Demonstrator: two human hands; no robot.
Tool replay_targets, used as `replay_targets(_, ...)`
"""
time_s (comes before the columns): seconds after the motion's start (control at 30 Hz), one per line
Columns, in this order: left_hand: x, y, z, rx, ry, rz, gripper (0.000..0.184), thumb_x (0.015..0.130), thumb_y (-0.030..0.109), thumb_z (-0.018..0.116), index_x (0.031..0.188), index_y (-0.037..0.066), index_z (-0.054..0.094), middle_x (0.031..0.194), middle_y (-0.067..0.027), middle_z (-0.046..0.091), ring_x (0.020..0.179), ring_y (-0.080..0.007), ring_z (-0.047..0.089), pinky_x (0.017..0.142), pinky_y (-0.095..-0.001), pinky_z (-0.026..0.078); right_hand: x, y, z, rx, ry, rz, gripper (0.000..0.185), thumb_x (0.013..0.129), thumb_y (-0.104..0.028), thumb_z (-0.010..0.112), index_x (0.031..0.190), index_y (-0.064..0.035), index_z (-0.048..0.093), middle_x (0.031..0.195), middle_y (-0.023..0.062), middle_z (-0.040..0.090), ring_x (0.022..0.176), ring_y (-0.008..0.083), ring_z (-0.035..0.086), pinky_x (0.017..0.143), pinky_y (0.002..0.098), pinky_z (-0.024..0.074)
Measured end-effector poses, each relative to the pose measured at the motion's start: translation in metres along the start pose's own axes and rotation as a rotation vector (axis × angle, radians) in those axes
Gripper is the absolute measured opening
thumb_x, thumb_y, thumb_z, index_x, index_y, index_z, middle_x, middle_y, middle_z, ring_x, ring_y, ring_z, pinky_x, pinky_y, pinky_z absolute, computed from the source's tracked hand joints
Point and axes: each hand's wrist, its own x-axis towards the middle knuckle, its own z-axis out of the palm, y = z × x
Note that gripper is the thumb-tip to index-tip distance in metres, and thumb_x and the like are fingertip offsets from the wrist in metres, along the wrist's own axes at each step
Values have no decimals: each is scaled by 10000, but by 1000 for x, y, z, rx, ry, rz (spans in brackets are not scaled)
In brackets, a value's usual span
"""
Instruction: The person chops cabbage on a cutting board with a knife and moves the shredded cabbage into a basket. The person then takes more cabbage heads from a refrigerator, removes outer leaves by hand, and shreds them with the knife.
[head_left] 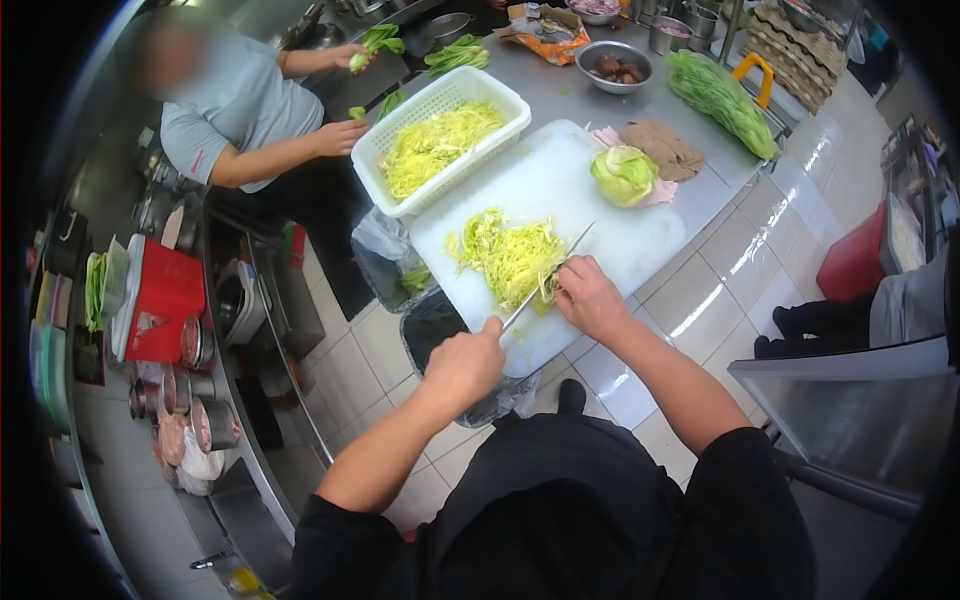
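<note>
My left hand (466,366) is closed round the handle of a knife (520,312), whose blade points up and to the right. Beside the blade, my right hand (590,295) presses with bent fingers on the right edge of a pile of shredded cabbage (510,252). The pile lies on a white cutting board (620,245). Near the board's upper right corner sits a pale green cabbage head (625,177), by a pink and a brown cloth (663,148). Shredded cabbage fills a white perforated basket (519,112) at the board's upper left.
At the upper left a co-worker (240,120) holds green vegetables (382,40). A metal bowl (614,68) and bagged greens (722,100) stand on the steel table (560,98). Lined bins (430,325) are under its left edge. Another person's legs (825,320) show at right.
</note>
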Motion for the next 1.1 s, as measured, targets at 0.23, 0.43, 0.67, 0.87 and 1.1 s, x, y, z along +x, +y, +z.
replay_targets(0.23,10,-1,4,10,12,7,278,945,168,484,1186,34,522,952,-325,701,930,-501,692,834,-599,532,-2,-2,-3,-12,1,-7,190,757,-20,696,908,-41,582,946,126,570,921,343,563,791,423,515)
replay_targets(0.43,3,0,9,26,-56,-32,298,949,173,470,1205,31,526,986,-314,707,960,-496,692,857,-581,535,-5,2,-3,-33,9,3,203,752,-26,706,912,-43,583,953,121,572,932,332,569,800,412,522)
replay_targets(0.67,16,0,23,-8,-52,-5,285,948,166,462,1181,17,530,973,-326,701,947,-506,687,857,-584,533,-8,-3,-2,-62,21,13,180,745,-29,707,872,-51,582,937,117,569,909,319,571,760,400,522)
replay_targets(0.87,17,-3,23,-31,-33,19,270,949,161,455,1156,3,526,960,-345,691,942,-520,681,848,-595,529,-12,2,-1,-79,10,-12,178,744,-28,699,871,-53,577,926,118,570,901,324,566,776,402,516)
replay_targets(1.1,17,5,18,-36,-70,-21,271,953,169,455,1154,3,528,968,-343,693,947,-520,681,856,-600,525,-11,0,-6,-61,20,-14,141,754,-25,681,842,-57,576,921,97,572,902,313,580,755,413,524)
